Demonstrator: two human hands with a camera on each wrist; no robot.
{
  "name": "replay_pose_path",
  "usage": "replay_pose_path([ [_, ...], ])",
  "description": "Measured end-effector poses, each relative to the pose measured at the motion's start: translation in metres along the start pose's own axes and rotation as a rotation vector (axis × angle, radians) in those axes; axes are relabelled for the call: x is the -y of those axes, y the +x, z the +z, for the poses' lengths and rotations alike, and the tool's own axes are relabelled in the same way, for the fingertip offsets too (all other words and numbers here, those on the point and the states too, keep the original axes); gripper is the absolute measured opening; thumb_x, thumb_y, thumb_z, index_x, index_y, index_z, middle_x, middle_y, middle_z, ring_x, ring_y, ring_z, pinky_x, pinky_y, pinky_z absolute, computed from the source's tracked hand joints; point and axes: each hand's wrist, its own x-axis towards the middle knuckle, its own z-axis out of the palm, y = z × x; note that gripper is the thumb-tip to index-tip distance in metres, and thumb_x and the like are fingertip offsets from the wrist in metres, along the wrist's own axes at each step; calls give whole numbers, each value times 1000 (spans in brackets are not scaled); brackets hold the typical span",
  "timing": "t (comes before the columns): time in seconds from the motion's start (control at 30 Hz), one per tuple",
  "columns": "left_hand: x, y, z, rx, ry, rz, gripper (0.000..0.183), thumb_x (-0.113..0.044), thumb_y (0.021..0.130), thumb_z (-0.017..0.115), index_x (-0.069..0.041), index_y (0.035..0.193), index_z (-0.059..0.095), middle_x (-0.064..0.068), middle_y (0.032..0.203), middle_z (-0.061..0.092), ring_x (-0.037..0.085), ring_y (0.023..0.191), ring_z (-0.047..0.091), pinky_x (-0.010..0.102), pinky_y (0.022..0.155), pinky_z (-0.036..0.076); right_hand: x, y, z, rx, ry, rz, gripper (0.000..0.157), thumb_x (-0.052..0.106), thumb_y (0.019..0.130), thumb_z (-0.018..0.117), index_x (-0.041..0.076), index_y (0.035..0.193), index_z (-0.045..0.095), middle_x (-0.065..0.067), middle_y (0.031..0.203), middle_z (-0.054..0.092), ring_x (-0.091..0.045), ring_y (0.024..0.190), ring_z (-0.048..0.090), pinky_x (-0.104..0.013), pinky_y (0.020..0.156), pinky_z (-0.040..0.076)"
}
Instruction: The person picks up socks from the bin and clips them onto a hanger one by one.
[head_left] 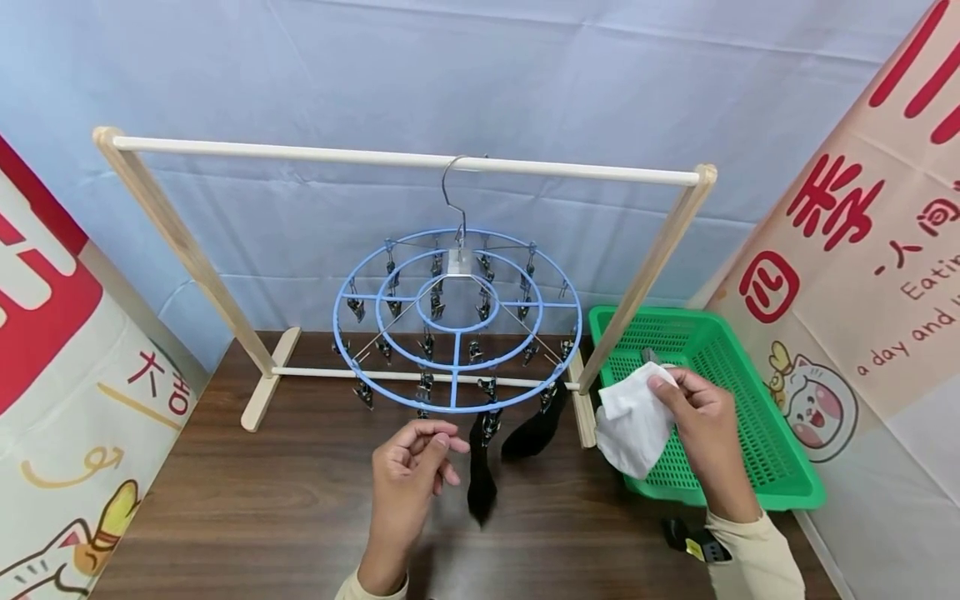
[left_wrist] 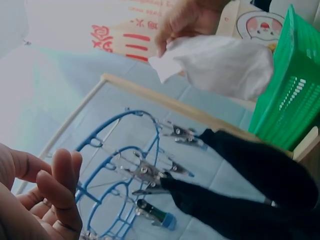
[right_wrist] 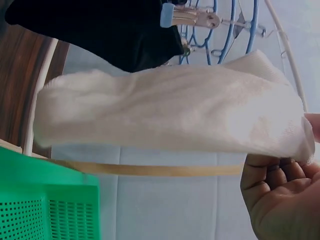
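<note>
Between thumb and fingers of my right hand (head_left: 703, 425) a white sock (head_left: 636, 421) is pinched by its upper end; it hangs in front of the green basket. The right wrist view shows the sock (right_wrist: 165, 112) stretching from the fingertips across the picture. My left hand (head_left: 412, 471) is below the front rim of the round blue clip hanger (head_left: 456, 408), its fingers loosely bent and nothing in them. Beside it a black sock (head_left: 481, 483) dangles from a clip (left_wrist: 147, 172). A second black sock (head_left: 534, 429) hangs from another clip farther right.
A wooden rack with a white rod (head_left: 300, 152) carries the hanger by its metal hook (head_left: 447, 183). The green basket (head_left: 795, 492) stands at the right, behind the right hand. Printed banners (head_left: 847, 250) flank the brown table (head_left: 300, 500), and a pale blue cloth hangs behind.
</note>
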Motion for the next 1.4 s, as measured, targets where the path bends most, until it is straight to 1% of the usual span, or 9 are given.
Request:
replay_pose_path([
  [0.2, 1, -1, -4, -105, 12, 15, 8, 8, 91, 57, 8, 92, 65, 16, 77, 69, 13, 47, 57, 22, 39, 41, 4, -11, 5, 24, -4, -23, 20, 13, 96, 61, -6, 98, 66, -2, 68, 65, -13, 58, 59, -24, 50, 49],
  [0.4, 4, 2, -8, -254, -14, 172, 7, 15, 88, 56, 14, 89, 63, 16, 80, 69, 11, 52, 59, 17, 41, 40, 6, -21, 13, 78, 7, -55, 19, 9, 96, 59, -8, 103, 66, -1, 72, 66, -12, 58, 60, -25, 50, 50],
  [0.47, 6, 3, -9, -299, -3, 199, 8, 16, 87, 56, 15, 90, 62, 16, 83, 69, 12, 58, 60, 16, 45, 42, 7, -24, 16, 92, 13, -52, 19, 8, 96, 59, -8, 104, 66, -1, 74, 67, -13, 58, 61, -25, 51, 51],
  [0.63, 9, 6, -14, -360, 138, 145, 16, 16, 83, 60, 11, 98, 64, 19, 95, 68, 13, 81, 62, 15, 59, 46, 10, -33, 24, 119, 47, -41, 20, 5, 94, 61, -10, 108, 65, 0, 78, 69, -10, 60, 62, -24, 50, 51],
  [0.73, 10, 7, -16, -343, 240, 70, 23, 14, 83, 60, 7, 105, 65, 20, 102, 66, 15, 88, 61, 16, 64, 47, 11, -38, 30, 131, 106, -51, 21, 0, 92, 63, -12, 109, 64, 0, 83, 70, -8, 66, 63, -22, 53, 51],
  [0.83, 12, 9, -19, -265, 296, 18, 29, 13, 83, 60, 7, 112, 62, 20, 110, 65, 18, 95, 59, 19, 74, 47, 10, -42, 37, 152, 171, -70, 22, -4, 90, 63, -13, 110, 63, -1, 92, 71, -8, 74, 63, -21, 59, 52],
  [1.0, 14, 12, -24, -92, 321, -62, 35, 9, 87, 59, 11, 122, 55, 23, 119, 62, 23, 105, 58, 23, 83, 46, 10, -49, 46, 196, 188, -78, 21, -6, 88, 65, -12, 108, 65, -1, 94, 70, -8, 77, 63, -22, 59, 52],
  [1.1, 15, 12, -25, -40, 320, -106, 38, 7, 89, 58, 12, 126, 52, 26, 122, 60, 27, 107, 57, 24, 83, 47, 10, -52, 52, 229, 175, -89, 19, -5, 87, 66, -10, 105, 66, -3, 92, 69, -9, 74, 63, -23, 56, 53],
  [1.4, 15, 13, -26, 7, 344, -99, 37, 10, 91, 52, 14, 127, 50, 26, 120, 61, 31, 109, 58, 21, 82, 48, 11, -56, 64, 316, 128, -174, 15, -3, 86, 69, -1, 101, 70, -7, 92, 68, -9, 76, 60, -23, 60, 51],
])
